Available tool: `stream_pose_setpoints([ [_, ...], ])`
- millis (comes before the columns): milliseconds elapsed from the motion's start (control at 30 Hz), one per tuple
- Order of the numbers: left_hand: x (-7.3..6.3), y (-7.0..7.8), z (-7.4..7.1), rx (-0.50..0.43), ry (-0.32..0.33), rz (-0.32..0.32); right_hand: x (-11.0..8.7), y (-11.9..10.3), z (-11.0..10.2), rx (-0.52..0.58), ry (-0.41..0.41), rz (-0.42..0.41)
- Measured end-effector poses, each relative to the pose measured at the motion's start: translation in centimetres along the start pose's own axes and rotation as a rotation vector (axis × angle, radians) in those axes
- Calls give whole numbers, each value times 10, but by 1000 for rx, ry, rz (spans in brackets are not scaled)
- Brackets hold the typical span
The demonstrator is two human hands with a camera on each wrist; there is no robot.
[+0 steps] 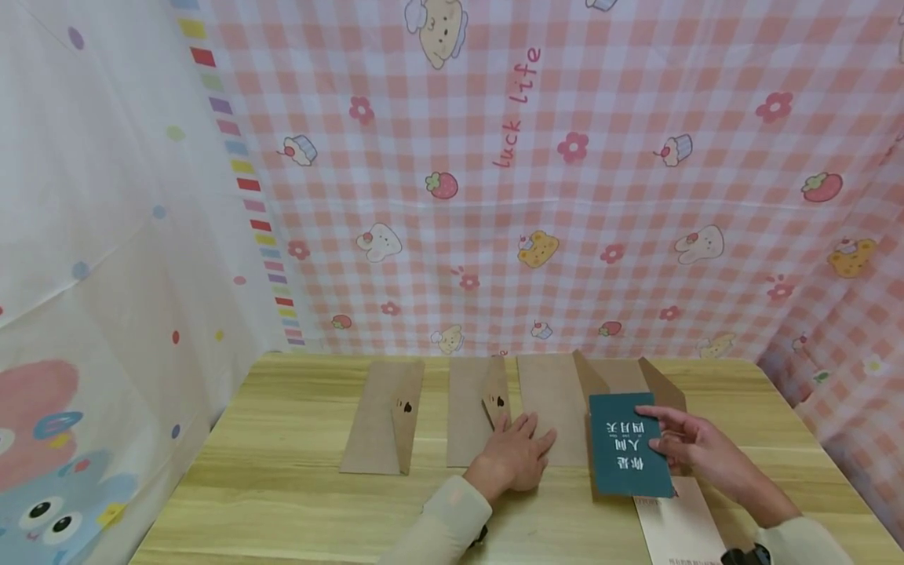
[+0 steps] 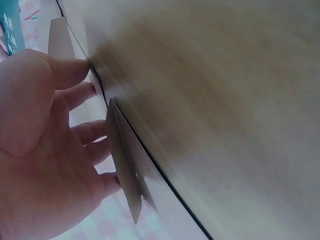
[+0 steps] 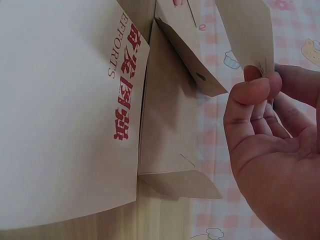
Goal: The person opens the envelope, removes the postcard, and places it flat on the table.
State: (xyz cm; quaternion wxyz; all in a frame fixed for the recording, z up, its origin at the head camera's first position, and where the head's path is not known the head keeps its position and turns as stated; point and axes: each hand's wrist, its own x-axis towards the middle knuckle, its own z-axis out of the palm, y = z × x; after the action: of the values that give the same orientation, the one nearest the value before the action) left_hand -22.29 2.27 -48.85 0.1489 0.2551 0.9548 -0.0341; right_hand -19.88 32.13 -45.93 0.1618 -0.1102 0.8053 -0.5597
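Observation:
My right hand [image 1: 720,459] pinches a dark teal card [image 1: 613,439] with white Chinese characters between thumb and fingers, at its right side. In the right wrist view, the held card [image 3: 250,35] shows its plain beige back. The card overlaps the brown kraft envelopes [image 1: 554,416] at the right of the row. My left hand [image 1: 514,455] rests palm down with fingers spread over the middle envelopes, next to one envelope's flap [image 1: 497,399]. Its fingertips are at that flap in the left wrist view. Below the teal card lies a cream card [image 1: 678,522] with red lettering.
Another kraft envelope [image 1: 370,420] lies at the left end of the row, its flap partly raised. The wooden table [image 1: 282,471] ends at a pink checked cloth [image 1: 494,282] behind and a white cloth [image 1: 141,259] at the left.

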Motion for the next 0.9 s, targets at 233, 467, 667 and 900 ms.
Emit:
stream_pose_setpoints([
  [233,1,-1,-1,-17,-4,11,0,0,5,-20,-17,8],
  [467,0,-2,-1,-29,-22,17,0,4,6,22,-95,-70],
  [667,0,-1,0,-30,-6,12,0,10,7,116,-176,-132],
  [900,0,-2,2,-37,9,10,0,13,10,169,-248,-141],
])
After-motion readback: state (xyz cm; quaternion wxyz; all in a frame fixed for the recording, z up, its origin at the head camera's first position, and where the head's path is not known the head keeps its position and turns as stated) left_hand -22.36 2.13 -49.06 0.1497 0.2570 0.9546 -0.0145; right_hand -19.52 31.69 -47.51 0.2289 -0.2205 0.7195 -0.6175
